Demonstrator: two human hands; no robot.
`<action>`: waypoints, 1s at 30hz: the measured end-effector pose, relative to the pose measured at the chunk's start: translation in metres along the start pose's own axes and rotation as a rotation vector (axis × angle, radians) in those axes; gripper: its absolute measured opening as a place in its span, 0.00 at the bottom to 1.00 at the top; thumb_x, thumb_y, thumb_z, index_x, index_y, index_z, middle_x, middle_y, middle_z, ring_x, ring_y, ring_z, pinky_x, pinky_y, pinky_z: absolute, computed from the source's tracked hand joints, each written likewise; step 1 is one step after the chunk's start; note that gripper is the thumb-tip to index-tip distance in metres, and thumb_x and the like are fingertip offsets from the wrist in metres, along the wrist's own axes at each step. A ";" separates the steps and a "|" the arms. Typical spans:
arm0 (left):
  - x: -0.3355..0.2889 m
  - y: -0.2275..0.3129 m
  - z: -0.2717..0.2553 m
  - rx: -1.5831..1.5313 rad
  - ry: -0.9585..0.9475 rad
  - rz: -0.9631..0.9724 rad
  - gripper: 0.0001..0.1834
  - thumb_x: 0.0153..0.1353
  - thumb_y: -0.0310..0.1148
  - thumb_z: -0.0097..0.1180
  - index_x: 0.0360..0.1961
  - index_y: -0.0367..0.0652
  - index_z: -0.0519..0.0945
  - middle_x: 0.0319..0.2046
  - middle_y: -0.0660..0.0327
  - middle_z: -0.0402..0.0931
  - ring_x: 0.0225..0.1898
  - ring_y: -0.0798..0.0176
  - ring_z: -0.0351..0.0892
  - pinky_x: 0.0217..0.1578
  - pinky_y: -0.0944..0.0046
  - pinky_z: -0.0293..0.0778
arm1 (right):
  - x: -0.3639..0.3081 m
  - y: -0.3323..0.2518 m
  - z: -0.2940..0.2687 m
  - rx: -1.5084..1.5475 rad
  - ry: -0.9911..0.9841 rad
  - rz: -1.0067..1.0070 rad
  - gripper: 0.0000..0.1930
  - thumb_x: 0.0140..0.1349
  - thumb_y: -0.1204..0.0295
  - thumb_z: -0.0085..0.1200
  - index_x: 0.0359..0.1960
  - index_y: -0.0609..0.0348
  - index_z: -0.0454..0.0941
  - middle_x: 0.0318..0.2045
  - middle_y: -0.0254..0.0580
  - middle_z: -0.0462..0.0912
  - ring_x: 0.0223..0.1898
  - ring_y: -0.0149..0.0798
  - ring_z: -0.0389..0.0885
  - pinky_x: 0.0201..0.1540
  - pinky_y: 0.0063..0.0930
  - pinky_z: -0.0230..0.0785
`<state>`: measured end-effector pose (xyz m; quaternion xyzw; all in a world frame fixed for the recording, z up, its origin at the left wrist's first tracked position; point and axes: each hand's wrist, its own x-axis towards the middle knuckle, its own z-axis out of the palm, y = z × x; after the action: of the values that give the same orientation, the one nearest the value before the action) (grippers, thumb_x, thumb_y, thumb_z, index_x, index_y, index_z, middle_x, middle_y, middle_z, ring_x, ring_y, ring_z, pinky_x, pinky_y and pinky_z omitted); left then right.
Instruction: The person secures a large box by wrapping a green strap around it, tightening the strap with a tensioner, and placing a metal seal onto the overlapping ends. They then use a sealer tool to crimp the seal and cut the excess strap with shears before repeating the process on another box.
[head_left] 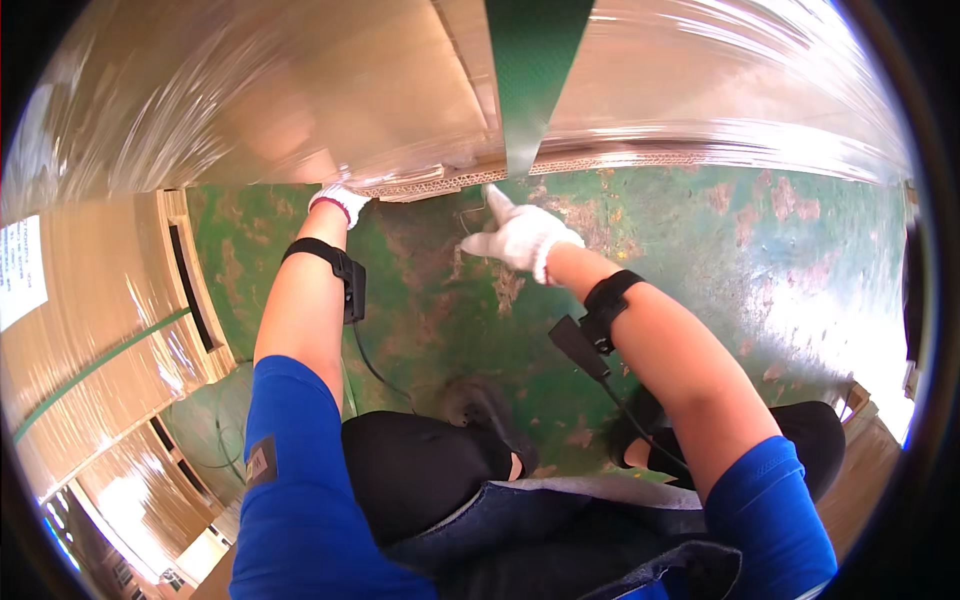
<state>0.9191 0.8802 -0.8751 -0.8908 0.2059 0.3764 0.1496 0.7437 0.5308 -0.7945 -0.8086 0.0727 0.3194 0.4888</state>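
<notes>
The right hand [525, 236], in a white glove, has two digits spread apart, one pointing forward and one to the left; the rest are hard to make out, and nothing shows between them. The left hand [344, 197], also gloved, is well to its left, at the lower edge of the load [650, 90]. Its fingers are mostly hidden there, so I cannot tell whether they are spread or pressed together. The load, brown board under clear film, stands just ahead of both hands. Its ridged edge [440, 184] runs between them, and a green strap [535, 70] comes down its face to just ahead of the right hand. Under both hands is a worn green floor [420, 310]. Behind each hand, a black band [318, 250] circles the forearm, with a cord [640, 425] trailing from it. Left of the left hand stands another film-wrapped stack [110, 280], crossed by a thinner green band, with a white label [22, 270] farther out
</notes>
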 end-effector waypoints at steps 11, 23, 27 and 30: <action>-0.169 0.155 -0.145 -0.185 -0.299 0.340 0.37 0.67 0.58 0.53 0.69 0.45 0.71 0.61 0.46 0.78 0.63 0.44 0.78 0.63 0.50 0.72 | -0.173 0.007 -0.289 -0.416 -0.319 0.426 0.16 0.68 0.61 0.60 0.53 0.52 0.87 0.27 0.34 0.86 0.27 0.27 0.80 0.28 0.25 0.72; -0.119 0.510 -0.256 -0.335 0.130 0.940 0.34 0.66 0.41 0.58 0.73 0.54 0.68 0.66 0.52 0.74 0.61 0.42 0.77 0.59 0.47 0.75 | -0.354 0.110 -0.327 -1.199 0.157 -0.324 0.14 0.55 0.62 0.66 0.42 0.47 0.85 0.23 0.34 0.81 0.29 0.42 0.82 0.32 0.40 0.73; -0.113 0.522 -0.202 -0.154 -0.055 0.950 0.25 0.69 0.48 0.47 0.66 0.62 0.74 0.55 0.57 0.82 0.52 0.44 0.83 0.53 0.45 0.78 | -0.392 0.267 -0.357 -1.068 0.563 0.000 0.13 0.58 0.64 0.64 0.46 0.45 0.83 0.21 0.31 0.75 0.27 0.42 0.78 0.33 0.36 0.71; -0.095 0.503 -0.181 -0.272 0.234 0.663 0.35 0.65 0.43 0.56 0.74 0.65 0.65 0.57 0.48 0.80 0.62 0.41 0.75 0.62 0.48 0.74 | -0.358 0.269 -0.332 -1.165 0.351 -0.188 0.14 0.59 0.65 0.62 0.47 0.40 0.83 0.21 0.31 0.76 0.29 0.40 0.81 0.37 0.35 0.74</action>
<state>0.7277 0.3905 -0.7400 -0.8245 0.4468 0.3242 -0.1245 0.4954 0.0458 -0.6786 -0.9862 -0.1059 0.1246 -0.0264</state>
